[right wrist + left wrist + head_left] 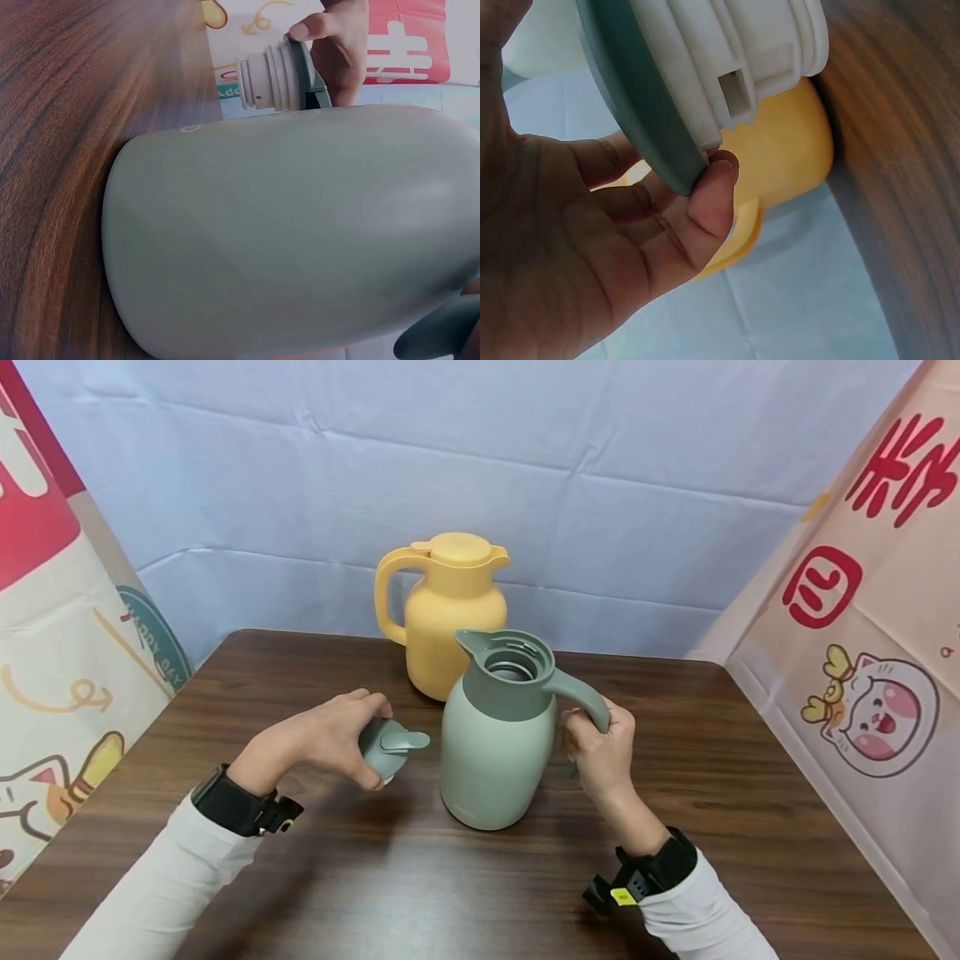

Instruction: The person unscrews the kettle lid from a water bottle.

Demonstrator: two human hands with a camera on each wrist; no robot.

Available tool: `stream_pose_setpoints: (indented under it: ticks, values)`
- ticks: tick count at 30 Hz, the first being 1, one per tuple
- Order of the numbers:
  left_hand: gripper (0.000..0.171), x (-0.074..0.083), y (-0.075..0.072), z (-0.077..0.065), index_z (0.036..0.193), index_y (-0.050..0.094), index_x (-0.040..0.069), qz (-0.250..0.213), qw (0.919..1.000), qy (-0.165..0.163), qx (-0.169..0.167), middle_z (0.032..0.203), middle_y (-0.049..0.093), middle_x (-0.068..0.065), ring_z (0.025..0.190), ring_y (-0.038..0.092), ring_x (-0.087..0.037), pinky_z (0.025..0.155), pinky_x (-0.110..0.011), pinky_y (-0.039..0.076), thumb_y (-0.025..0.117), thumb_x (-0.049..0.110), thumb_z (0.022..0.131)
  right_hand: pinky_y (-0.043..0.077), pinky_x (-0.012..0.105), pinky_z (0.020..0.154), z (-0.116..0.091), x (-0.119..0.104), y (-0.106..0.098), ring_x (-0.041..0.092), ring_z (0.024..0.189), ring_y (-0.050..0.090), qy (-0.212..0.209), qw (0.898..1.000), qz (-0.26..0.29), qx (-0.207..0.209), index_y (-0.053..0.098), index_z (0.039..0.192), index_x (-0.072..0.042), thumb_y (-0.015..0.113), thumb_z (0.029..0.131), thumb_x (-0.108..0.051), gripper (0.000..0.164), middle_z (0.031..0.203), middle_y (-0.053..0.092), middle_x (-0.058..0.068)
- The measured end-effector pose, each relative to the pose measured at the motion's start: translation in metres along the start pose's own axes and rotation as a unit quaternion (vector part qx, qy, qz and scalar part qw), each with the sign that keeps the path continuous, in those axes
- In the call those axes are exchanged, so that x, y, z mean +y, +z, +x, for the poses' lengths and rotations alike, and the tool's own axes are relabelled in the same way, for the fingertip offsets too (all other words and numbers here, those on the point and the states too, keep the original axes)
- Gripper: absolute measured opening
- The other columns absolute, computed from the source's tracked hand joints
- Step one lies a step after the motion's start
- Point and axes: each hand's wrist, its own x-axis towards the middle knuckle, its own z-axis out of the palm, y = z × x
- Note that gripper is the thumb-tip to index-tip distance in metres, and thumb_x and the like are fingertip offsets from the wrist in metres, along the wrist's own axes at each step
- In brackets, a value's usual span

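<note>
Blue cloth [480, 435] hangs behind in the head view, printed sheets [862, 643] at both sides. On the table [750, 827] the green jug [495, 760] stands uncovered, partly hiding the yellow jug [453, 618]; the right hand [606, 752] grips the green handle [585, 693], the left hand [326, 735] holds the lid [382, 752] nearby. In the left wrist view, the lid's plug [705, 52] overlaps the yellow jug; in the right wrist view, the green jug fills the foreground, lid beyond.

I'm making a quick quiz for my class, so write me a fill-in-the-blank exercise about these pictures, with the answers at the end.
The right grip holds the green pitcher by its ____.
The lid in the left grip has an underside coloured ____.
The rear pitcher is coloured ____.

Missing words: handle; white; yellow.
</note>
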Motion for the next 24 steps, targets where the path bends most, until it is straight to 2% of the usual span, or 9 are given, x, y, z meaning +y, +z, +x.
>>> stream_pose_setpoints:
  ticks: [4, 7, 9, 11, 14, 17, 24]
  values:
    - [0.068, 0.000, 0.002, 0.001, 0.111, 0.051, 0.006, 0.001, 1.0000, -0.003, -0.002, 0.097, 0.048, -0.004, 0.083, 0.047, -0.019, 0.069, -0.031, 0.042, 0.080, 0.032, 0.055, 0.019, 0.030, 0.034, 0.000, 0.000, 0.000, 0.014, 0.031, 0.023, -0.001, 1.000, 0.004, -0.001, 0.028, 0.056, -0.005, 0.045, 0.082, 0.013, 0.036, 0.040, 0.026, 0.002]
    - [0.078, 0.001, 0.001, 0.001, 0.125, 0.048, 0.006, -0.004, 1.0000, -0.002, -0.007, 0.104, 0.049, -0.007, 0.086, 0.047, -0.020, 0.068, -0.032, 0.043, 0.079, 0.030, 0.057, 0.019, 0.030, 0.034, 0.000, 0.000, 0.000, 0.014, 0.031, 0.023, -0.001, 1.000, 0.006, 0.001, 0.028, 0.056, -0.005, 0.044, 0.082, 0.014, 0.036, 0.040, 0.026, 0.002]
    - [0.086, 0.002, 0.000, 0.001, 0.134, 0.044, 0.010, 0.003, 0.9999, 0.000, -0.010, 0.104, 0.048, -0.007, 0.085, 0.047, -0.020, 0.067, -0.032, 0.043, 0.079, 0.030, 0.058, 0.019, 0.030, 0.034, 0.000, 0.001, 0.000, 0.014, 0.031, 0.023, 0.001, 1.000, 0.003, 0.002, 0.028, 0.056, -0.004, 0.044, 0.082, 0.015, 0.035, 0.040, 0.026, 0.002]
    - [0.086, 0.002, -0.001, 0.002, 0.138, 0.044, 0.016, 0.020, 0.9997, 0.008, -0.013, 0.101, 0.049, -0.004, 0.083, 0.045, -0.019, 0.064, -0.031, 0.042, 0.077, 0.029, 0.059, 0.019, 0.031, 0.034, 0.000, 0.001, 0.000, 0.014, 0.031, 0.023, 0.003, 1.000, -0.001, 0.002, 0.029, 0.056, -0.004, 0.044, 0.082, 0.014, 0.034, 0.039, 0.026, 0.002]
    - [0.074, 0.004, -0.002, 0.003, 0.130, 0.054, 0.021, 0.043, 0.9987, 0.019, -0.020, 0.090, 0.048, 0.001, 0.079, 0.042, -0.017, 0.060, -0.030, 0.040, 0.075, 0.030, 0.060, 0.019, 0.031, 0.034, 0.000, 0.001, 0.000, 0.014, 0.031, 0.024, 0.003, 1.000, -0.004, 0.003, 0.029, 0.056, -0.004, 0.044, 0.081, 0.014, 0.034, 0.039, 0.026, 0.002]
    - [0.062, 0.006, -0.002, 0.005, 0.120, 0.062, 0.019, 0.051, 0.9979, 0.022, -0.032, 0.086, 0.047, 0.003, 0.077, 0.040, -0.016, 0.059, -0.029, 0.039, 0.075, 0.030, 0.060, 0.019, 0.031, 0.034, 0.000, 0.001, 0.000, 0.014, 0.031, 0.023, -0.001, 1.000, -0.004, 0.002, 0.028, 0.056, -0.005, 0.043, 0.081, 0.015, 0.035, 0.040, 0.026, 0.002]
    - [0.059, 0.007, 0.001, 0.011, 0.114, 0.061, 0.014, 0.038, 0.9957, 0.014, -0.083, 0.086, 0.050, 0.004, 0.073, 0.047, -0.014, 0.060, -0.029, 0.042, 0.078, 0.027, 0.058, 0.020, 0.030, 0.033, 0.000, 0.001, 0.000, 0.014, 0.031, 0.022, -0.006, 1.000, -0.004, 0.000, 0.026, 0.056, -0.006, 0.045, 0.082, 0.013, 0.037, 0.040, 0.025, 0.001]
